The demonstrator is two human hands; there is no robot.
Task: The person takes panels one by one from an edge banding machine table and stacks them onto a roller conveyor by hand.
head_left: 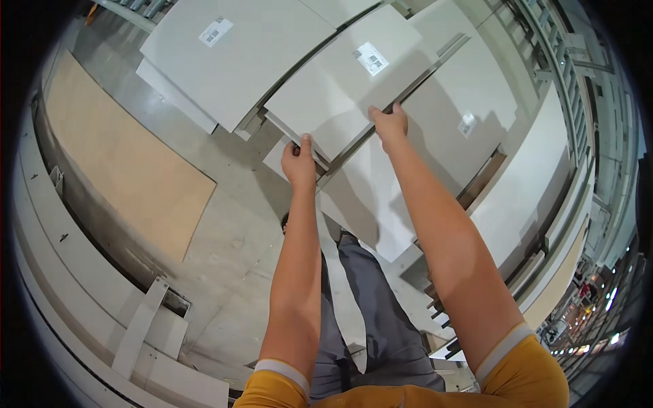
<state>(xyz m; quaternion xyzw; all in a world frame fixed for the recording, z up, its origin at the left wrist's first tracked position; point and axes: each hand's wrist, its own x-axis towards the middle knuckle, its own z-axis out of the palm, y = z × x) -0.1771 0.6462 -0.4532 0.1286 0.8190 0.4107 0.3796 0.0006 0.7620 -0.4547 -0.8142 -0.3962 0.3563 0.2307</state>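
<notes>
Left hand [299,163] and right hand [390,125], each gripping an edge of one flat pale-grey rectangular panel [333,102], white printed label [371,58] beyond them.

Arms [449,245] outstretched; left hand [298,165], right hand [390,127] gripping.

The left hand [299,164] is gripping the near edge of a pale panel [333,88], the right hand [391,126] its right edge. Its white label [371,58] is facing upward. A tan board [126,153] is lying at left.
</notes>
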